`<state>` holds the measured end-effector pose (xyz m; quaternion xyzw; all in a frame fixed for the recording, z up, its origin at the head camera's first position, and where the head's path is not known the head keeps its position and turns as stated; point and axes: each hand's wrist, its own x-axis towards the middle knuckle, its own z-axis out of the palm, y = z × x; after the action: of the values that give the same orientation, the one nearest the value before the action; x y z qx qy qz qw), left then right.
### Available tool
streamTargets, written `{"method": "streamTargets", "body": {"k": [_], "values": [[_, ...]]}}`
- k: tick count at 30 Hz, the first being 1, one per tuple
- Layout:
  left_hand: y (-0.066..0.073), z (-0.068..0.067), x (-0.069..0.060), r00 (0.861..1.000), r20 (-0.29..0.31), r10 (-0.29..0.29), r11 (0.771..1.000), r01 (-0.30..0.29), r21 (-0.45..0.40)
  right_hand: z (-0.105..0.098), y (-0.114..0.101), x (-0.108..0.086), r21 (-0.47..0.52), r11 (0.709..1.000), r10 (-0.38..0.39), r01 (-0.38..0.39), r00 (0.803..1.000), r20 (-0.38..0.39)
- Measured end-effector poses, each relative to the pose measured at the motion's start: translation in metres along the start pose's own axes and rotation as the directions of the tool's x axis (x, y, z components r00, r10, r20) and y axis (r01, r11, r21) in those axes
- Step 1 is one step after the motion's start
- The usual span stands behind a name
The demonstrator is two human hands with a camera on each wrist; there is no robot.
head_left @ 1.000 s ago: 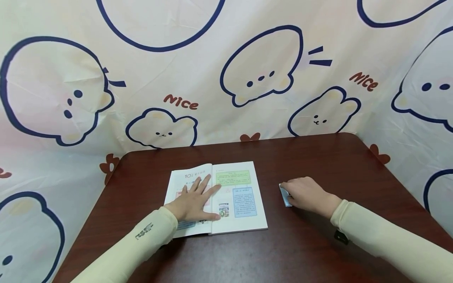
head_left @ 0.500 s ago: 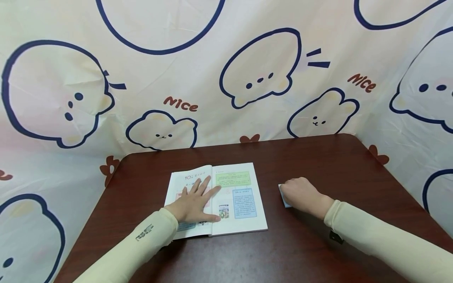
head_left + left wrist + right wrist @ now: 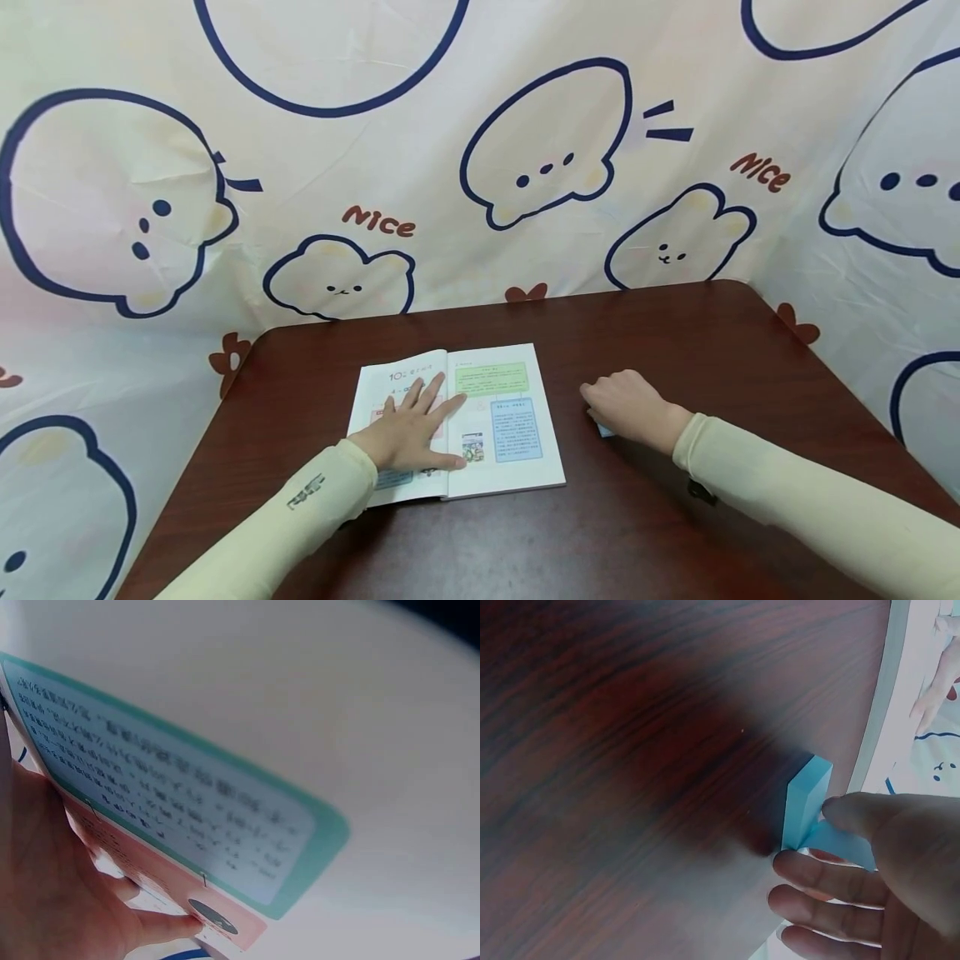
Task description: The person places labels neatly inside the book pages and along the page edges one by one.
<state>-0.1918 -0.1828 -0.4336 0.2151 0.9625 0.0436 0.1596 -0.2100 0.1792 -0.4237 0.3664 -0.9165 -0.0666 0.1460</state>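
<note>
An open book (image 3: pixel 480 487) lies on the table, and my left hand (image 3: pixel 408 435) rests flat across its left page with fingers spread, the thumb over the right page. The left wrist view has the left hand (image 3: pixel 64 892) at the edge of the blurred, printed page (image 3: pixel 172 772). To the right of the book, my right hand (image 3: pixel 632 408) covers most of a small blue pad (image 3: pixel 605 431). Seen from the right wrist, the right hand (image 3: pixel 862 870) pinches a bent blue sheet (image 3: pixel 844 844) between thumb and fingers, beside the thick blue pad (image 3: pixel 804 802).
The dark wooden table (image 3: pixel 525 550) runs back to a cartoon-printed cloth (image 3: pixel 435 167), which also hangs along both sides. In the right wrist view, the book's edge (image 3: pixel 881 697) shows beyond the pad.
My right hand has shifted slightly left, over the blue pad, so less of the pad shows. The left hand stays in place on the book.
</note>
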Motion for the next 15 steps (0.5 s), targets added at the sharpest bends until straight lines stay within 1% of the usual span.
{"method": "streamTargets", "body": {"k": [4,8,11,15], "values": [[-0.0003,0.0002,-0.0002,1.0,-0.004,-0.001,1.0,0.001,-0.001,-0.0016,0.0025,0.0023,0.01,1.0,-0.018,0.018,0.998,0.06],[-0.0005,0.0002,-0.0004,1.0,-0.005,0.002,1.0,-0.002,0.0,-0.0036,0.005,0.0029,0.034,0.998,-0.049,0.047,0.996,0.079],[-0.0006,0.0003,-0.0003,1.0,-0.007,0.003,1.0,-0.003,0.0,-0.0049,0.0059,0.0025,0.027,0.997,-0.077,0.075,0.993,0.09],[-0.0003,0.0004,-0.0004,1.0,-0.005,0.001,1.0,-0.001,-0.002,-0.0064,0.0054,0.002,0.022,0.997,-0.078,0.076,0.989,0.128]]}}
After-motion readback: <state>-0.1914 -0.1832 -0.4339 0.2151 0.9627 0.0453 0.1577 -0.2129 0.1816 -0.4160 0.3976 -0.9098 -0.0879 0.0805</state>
